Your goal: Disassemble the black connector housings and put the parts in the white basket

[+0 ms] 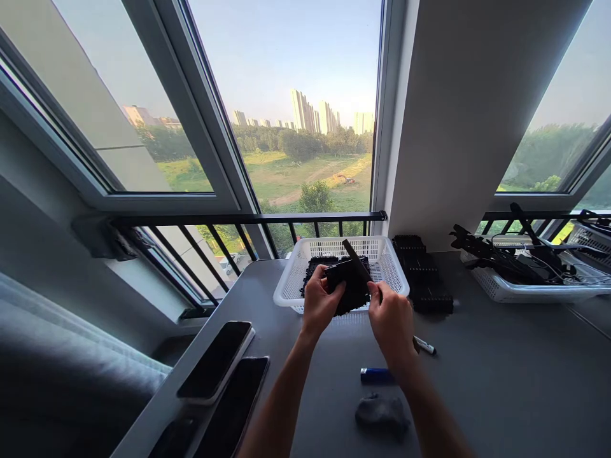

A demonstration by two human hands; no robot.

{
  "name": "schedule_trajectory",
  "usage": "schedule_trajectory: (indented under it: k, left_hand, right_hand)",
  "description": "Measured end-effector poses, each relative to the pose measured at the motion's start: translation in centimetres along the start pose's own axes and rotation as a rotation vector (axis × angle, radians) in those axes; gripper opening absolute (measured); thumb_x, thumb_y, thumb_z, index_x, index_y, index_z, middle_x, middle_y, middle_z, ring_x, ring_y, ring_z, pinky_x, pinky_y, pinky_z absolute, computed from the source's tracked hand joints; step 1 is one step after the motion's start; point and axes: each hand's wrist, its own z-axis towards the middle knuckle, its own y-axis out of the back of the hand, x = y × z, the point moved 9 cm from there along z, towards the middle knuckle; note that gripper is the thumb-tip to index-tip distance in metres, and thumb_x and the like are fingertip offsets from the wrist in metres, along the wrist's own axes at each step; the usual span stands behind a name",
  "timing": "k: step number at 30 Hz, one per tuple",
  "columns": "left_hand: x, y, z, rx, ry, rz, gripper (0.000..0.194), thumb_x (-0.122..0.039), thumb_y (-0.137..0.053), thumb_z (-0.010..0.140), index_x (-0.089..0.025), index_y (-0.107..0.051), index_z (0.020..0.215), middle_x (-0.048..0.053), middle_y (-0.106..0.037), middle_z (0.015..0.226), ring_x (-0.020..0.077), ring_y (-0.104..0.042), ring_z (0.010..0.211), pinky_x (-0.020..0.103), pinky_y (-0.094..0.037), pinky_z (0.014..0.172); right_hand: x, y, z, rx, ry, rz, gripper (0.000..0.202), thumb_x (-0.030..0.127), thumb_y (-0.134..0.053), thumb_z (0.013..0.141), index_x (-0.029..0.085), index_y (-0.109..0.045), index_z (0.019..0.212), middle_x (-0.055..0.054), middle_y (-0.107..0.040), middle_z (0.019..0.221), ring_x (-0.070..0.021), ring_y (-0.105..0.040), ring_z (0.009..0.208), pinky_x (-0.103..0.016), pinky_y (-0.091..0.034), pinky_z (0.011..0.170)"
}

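Over the front of a white plastic basket (285, 289), my left hand (321, 304) is closed on a flat black piece (351, 289) with a jagged lower edge. Its exact kind I cannot make out. My right hand (392, 318) pinches the lower end of a narrow black strip (356, 259), which slants up to the left across that piece. Whether the two parts are joined, I cannot tell. Behind my hands, more black toothed parts (312, 264) lie in the basket, partly hidden.
Black ridged parts (422, 277) are stacked right of the basket. Another white basket (520, 292) holds black parts and cables. Nearer lie a marker (424, 345), a blue cylinder (376, 376) and a dark grey lump (380, 415). Two phones (217, 359) lie left; a railing (248, 219) runs behind.
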Motion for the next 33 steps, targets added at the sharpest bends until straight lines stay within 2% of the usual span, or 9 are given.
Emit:
schedule_trajectory:
  k: [2, 4, 9, 11, 18, 23, 29, 33]
  left_hand:
    - [0.0, 0.1, 0.0, 0.001, -0.008, -0.006, 0.029, -0.025, -0.07, 0.065, -0.021, -0.047, 0.084, -0.004, -0.065, 0.065, 0.015, -0.063, 0.06, 0.022, -0.049, 0.055]
    - [-0.1, 0.1, 0.1, 0.002, -0.009, -0.01, 0.03, -0.024, -0.07, 0.065, -0.021, -0.047, 0.084, -0.005, -0.064, 0.064, 0.014, -0.062, 0.057, 0.021, -0.048, 0.053]
    - [-0.5, -0.4, -0.1, 0.049, -0.035, -0.014, 0.032, -0.022, -0.072, 0.064, -0.02, -0.047, 0.084, -0.005, -0.063, 0.063, 0.0118, -0.059, 0.054, 0.019, -0.042, 0.05]
    - [-0.7, -0.8, -0.2, 0.073, -0.051, -0.025, 0.032, -0.02, -0.073, 0.063, -0.02, -0.049, 0.085, -0.006, -0.063, 0.063, 0.0113, -0.059, 0.055, 0.018, -0.042, 0.05]
    - [-0.2, -1.2, -0.2, 0.088, -0.023, -0.055, 0.034, -0.021, -0.073, 0.063, -0.02, -0.048, 0.085, -0.006, -0.063, 0.062, 0.0106, -0.058, 0.053, 0.018, -0.042, 0.049]
    - [-0.3, -0.5, 0.0, 0.028, -0.001, -0.025, 0.034, -0.025, -0.074, 0.064, -0.02, -0.045, 0.081, -0.007, -0.063, 0.059, 0.0101, -0.056, 0.051, 0.017, -0.043, 0.048]
    - [-0.6, -0.8, -0.3, 0.062, -0.019, -0.04, 0.034, -0.022, -0.074, 0.063, -0.02, -0.047, 0.085, -0.006, -0.063, 0.06, 0.0107, -0.057, 0.052, 0.017, -0.042, 0.048]
    - [-0.6, -0.6, -0.3, 0.054, 0.002, -0.045, 0.036, -0.025, -0.075, 0.063, -0.021, -0.046, 0.084, -0.006, -0.063, 0.06, 0.0115, -0.058, 0.051, 0.018, -0.044, 0.048]
  right_hand:
    - [0.1, -0.2, -0.1, 0.003, -0.013, 0.086, 0.039, 0.039, -0.035, 0.099, 0.02, -0.062, 0.079, -0.008, -0.064, 0.065, -0.0176, -0.055, 0.055, -0.028, -0.024, 0.052]
    - [0.2, -0.8, -0.1, 0.062, -0.027, 0.249, 0.039, 0.041, -0.036, 0.098, 0.02, -0.059, 0.075, -0.005, -0.062, 0.063, -0.0161, -0.052, 0.053, -0.027, -0.027, 0.052]
    - [1.4, -4.0, -0.9, 0.423, -0.071, 0.683, 0.044, 0.052, -0.041, 0.092, 0.02, -0.051, 0.063, 0.003, -0.045, 0.048, -0.011, -0.039, 0.043, -0.023, -0.028, 0.043]
    - [1.6, -4.5, -1.1, 0.478, -0.091, 0.741, 0.044, 0.053, -0.043, 0.09, 0.02, -0.051, 0.062, 0.004, -0.043, 0.046, -0.0098, -0.037, 0.041, -0.023, -0.027, 0.041]
    - [0.7, -5.3, -0.7, 0.507, -0.144, 0.825, 0.044, 0.054, -0.046, 0.087, 0.02, -0.047, 0.059, 0.006, -0.039, 0.042, -0.0075, -0.032, 0.035, -0.022, -0.025, 0.037]
    - [-0.3, -5.6, -0.2, 0.497, -0.19, 0.839, 0.041, 0.054, -0.048, 0.085, 0.02, -0.047, 0.061, 0.006, -0.041, 0.043, -0.007, -0.034, 0.034, -0.021, -0.025, 0.035]
    - [0.5, -6.1, -0.9, 0.629, -0.189, 0.945, 0.041, 0.056, -0.047, 0.085, 0.021, -0.047, 0.063, 0.007, -0.04, 0.044, -0.0065, -0.032, 0.033, -0.02, -0.022, 0.032]
    - [-0.2, -5.6, -0.4, 0.551, -0.179, 0.876, 0.041, 0.055, -0.049, 0.085, 0.02, -0.048, 0.063, 0.006, -0.04, 0.044, -0.0065, -0.034, 0.034, -0.02, -0.023, 0.033]
